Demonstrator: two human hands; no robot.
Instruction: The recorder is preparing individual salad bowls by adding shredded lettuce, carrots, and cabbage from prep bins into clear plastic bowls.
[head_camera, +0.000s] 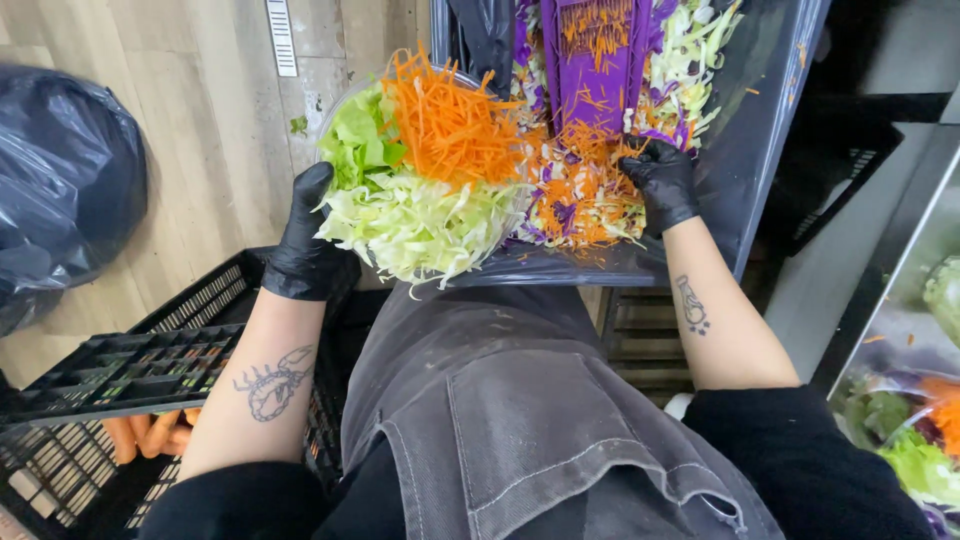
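Overhead, a dark tray (760, 110) at far right holds mixed shredded carrot and cabbage (580, 190) with a purple slicer (595, 55) lying in it. Left of it, a clear bowl (335, 110) carries lettuce, grated carrot and white cabbage. The left hand (300, 250), black-gloved, grips the bowl's near-left rim. The right hand (662, 180), gloved, is clenched on shreds in the tray. A black crate (130, 370) sits near left, with whole carrots (150, 435) beneath it.
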